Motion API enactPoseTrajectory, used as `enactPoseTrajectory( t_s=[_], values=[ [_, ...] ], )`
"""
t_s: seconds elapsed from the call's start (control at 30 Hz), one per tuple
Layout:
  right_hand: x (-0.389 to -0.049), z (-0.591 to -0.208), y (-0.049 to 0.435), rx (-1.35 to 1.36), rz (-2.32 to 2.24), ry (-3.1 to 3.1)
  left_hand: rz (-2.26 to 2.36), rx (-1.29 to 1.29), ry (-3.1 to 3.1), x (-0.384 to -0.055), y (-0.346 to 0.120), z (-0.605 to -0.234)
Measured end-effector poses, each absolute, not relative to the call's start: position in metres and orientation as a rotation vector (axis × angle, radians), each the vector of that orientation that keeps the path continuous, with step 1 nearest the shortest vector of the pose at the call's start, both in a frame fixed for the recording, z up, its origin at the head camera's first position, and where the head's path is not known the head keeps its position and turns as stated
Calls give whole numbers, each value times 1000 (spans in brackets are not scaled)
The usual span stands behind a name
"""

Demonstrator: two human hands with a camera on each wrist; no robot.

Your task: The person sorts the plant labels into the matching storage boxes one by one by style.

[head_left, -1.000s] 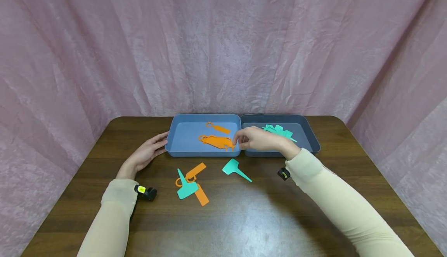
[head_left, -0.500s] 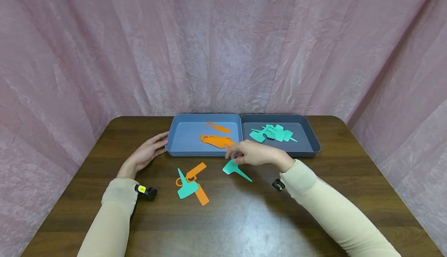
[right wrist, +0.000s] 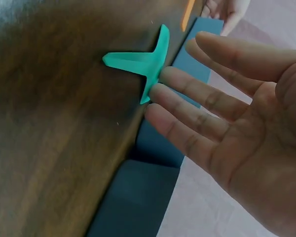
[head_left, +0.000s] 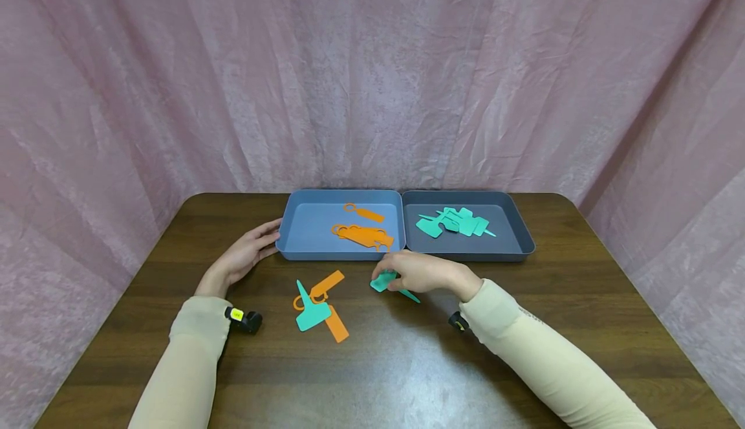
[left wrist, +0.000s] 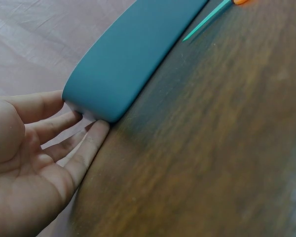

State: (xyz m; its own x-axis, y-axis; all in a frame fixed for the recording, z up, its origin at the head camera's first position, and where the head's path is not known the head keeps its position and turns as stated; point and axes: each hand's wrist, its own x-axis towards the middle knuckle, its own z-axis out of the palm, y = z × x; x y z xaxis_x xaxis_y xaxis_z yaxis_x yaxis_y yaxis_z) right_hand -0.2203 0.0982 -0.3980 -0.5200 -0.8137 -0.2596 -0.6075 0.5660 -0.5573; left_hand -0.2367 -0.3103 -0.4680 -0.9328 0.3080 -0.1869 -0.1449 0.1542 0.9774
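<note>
My right hand [head_left: 421, 272] is over a green T-shaped plant label [head_left: 382, 280] on the table, its palm hiding the label's middle. In the right wrist view several fingertips are right at the head of that plant label [right wrist: 155, 61], the fingers extended and the thumb apart. My left hand [head_left: 247, 252] touches the left end of the blue tray [head_left: 308, 228], and the left wrist view has its extended fingertips against the tray wall [left wrist: 123, 59]. Another green plant label [head_left: 313, 314] lies across orange ring-ended tags [head_left: 336, 325] in front of the blue tray.
Orange tags [head_left: 362, 236] lie in the blue tray, several of them overlapping. Beside it, on the right, a dark grey tray [head_left: 506, 231] holds a heap of green plant labels [head_left: 460, 223]. A pink curtain [head_left: 372, 92] hangs behind the table [head_left: 279, 377].
My right hand has moved from over the inner edges of the trays toward me, onto the green plant label on the table. My left hand stays at the blue tray's end.
</note>
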Motion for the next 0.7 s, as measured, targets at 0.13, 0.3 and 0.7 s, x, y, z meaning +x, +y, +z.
enactPoseTrajectory(
  t_s=[0.13, 0.3, 0.7],
  values=[
    [-219, -404, 95, -1164, -593, 2289, 1829, 159, 2100, -236, -311, -468],
    [-216, -408, 90, -1214, -643, 2258, 1822, 164, 2113, -237, -310, -469],
    [-206, -411, 83, -1179, -746, 2334, 1828, 155, 2103, -237, -310, -469]
  ],
)
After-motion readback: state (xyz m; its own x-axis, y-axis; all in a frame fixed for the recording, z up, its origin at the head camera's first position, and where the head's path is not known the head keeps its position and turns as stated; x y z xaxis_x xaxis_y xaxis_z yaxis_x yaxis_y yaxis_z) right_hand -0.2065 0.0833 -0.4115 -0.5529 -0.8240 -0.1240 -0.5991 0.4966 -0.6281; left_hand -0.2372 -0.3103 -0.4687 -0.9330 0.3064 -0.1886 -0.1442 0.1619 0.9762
